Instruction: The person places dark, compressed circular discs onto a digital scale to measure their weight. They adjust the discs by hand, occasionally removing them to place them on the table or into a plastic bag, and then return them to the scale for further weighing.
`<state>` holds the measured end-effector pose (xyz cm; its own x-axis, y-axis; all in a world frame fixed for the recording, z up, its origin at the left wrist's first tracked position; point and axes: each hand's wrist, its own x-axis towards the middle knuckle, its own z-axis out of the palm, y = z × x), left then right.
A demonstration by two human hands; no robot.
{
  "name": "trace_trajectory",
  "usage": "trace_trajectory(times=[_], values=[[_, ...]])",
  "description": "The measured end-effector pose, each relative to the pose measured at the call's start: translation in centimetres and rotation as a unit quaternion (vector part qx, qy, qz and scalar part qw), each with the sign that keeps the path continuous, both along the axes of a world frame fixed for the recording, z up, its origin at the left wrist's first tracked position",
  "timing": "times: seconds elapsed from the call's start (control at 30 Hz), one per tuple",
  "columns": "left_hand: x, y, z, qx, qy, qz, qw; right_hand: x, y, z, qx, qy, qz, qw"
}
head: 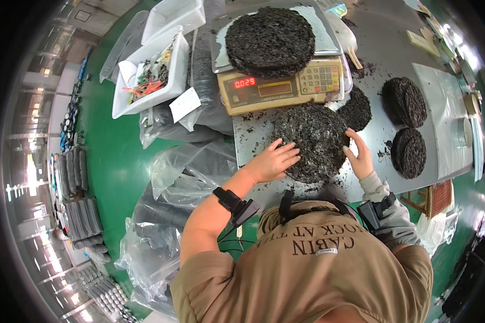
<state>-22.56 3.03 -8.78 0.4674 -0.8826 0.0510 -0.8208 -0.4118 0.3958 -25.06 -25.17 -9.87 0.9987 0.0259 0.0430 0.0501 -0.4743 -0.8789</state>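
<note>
A large round cake of dark, flaky dried material, perhaps seaweed [311,141], lies on the metal table before me. My left hand [275,160] rests on its left side with the fingers spread. At its right edge is my right hand [359,153], thumb and forefinger apart at the rim; whether they pinch it, I cannot tell. Another dark round cake [270,40] sits on the pan of a digital scale [281,88] just beyond. Behind the near cake's right side a smaller dark cake [356,108] shows, partly hidden.
Two dark round stacks [404,101] [409,153] stand on the table at the right, beside a clear plastic sheet [444,117]. Left of the scale, a white bin [182,64] holds mixed scraps. Large plastic bags [157,226] fill the floor at the left. Crumbs litter the metal table [262,189].
</note>
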Motion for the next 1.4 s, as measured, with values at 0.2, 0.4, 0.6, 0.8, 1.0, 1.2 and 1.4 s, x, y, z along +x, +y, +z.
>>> trace_trajectory(times=[0.2, 0.4, 0.6, 0.8, 1.0, 1.2, 1.4], values=[[0.8, -0.9, 3.3, -0.198, -0.055, 0.017, 0.978, 0.9, -1.5, 0.1, 0.266, 0.139, -0.074, 0.951], [4.3, -1.9, 7.2, -0.225, 0.064, 0.044, 0.971, 1.4, -2.7, 0.3, 0.152, 0.116, -0.002, 0.982], [3.0, -1.5, 6.4, -0.223, 0.030, 0.053, 0.973, 0.9, -2.6, -0.8, 0.338, 0.188, -0.075, 0.919], [3.3, -1.5, 6.3, -0.252, 0.008, 0.061, 0.966, 0.8, -2.8, -1.6, 0.382, 0.187, -0.021, 0.905], [3.5, -1.4, 6.4, -0.307, -0.007, 0.124, 0.943, 1.0, -2.2, -0.8, 0.369, 0.079, 0.064, 0.924], [3.7, -0.8, 5.9, -0.334, -0.002, 0.150, 0.931, 1.8, -1.8, 0.6, 0.311, 0.054, 0.068, 0.946], [2.6, -0.7, 4.7, -0.325, 0.006, 0.103, 0.940, 1.8, -2.1, 0.6, 0.371, 0.082, 0.087, 0.921]])
